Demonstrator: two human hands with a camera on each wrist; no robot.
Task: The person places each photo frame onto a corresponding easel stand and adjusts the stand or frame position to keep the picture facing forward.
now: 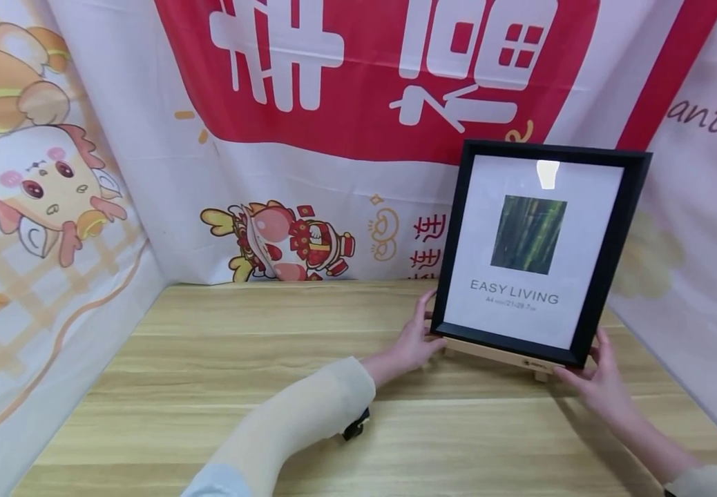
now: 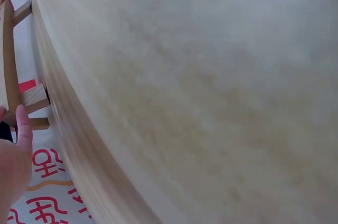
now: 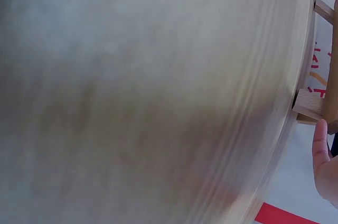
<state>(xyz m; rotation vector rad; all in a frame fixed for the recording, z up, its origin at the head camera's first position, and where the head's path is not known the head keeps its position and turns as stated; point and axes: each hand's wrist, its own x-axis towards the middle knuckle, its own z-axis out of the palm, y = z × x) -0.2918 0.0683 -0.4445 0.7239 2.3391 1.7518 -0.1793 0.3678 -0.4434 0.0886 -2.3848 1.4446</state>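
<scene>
A black picture frame (image 1: 529,319) with a small green picture and "EASY LIVING" printed on its white sheet leans back on a light wooden stand (image 1: 489,353). My left hand (image 1: 413,345) holds the stand's left end, thumb at the front ledge and fingers behind the frame's side. At the right end, my right hand (image 1: 606,390) grips in the same way, its thumb along the ledge by the frame's lower corner. Short wooden feet (image 2: 34,98) under the stand show in the left wrist view, and a foot (image 3: 309,103) appears beside the right thumb in the right wrist view.
The wood-grain table (image 1: 240,359) runs beneath both arms. Behind it hangs a printed cloth (image 1: 346,186) in red and white, close behind the frame. Patterned cloths (image 1: 54,310) also flank the table. A black strap piece (image 1: 356,424) shows under the left sleeve.
</scene>
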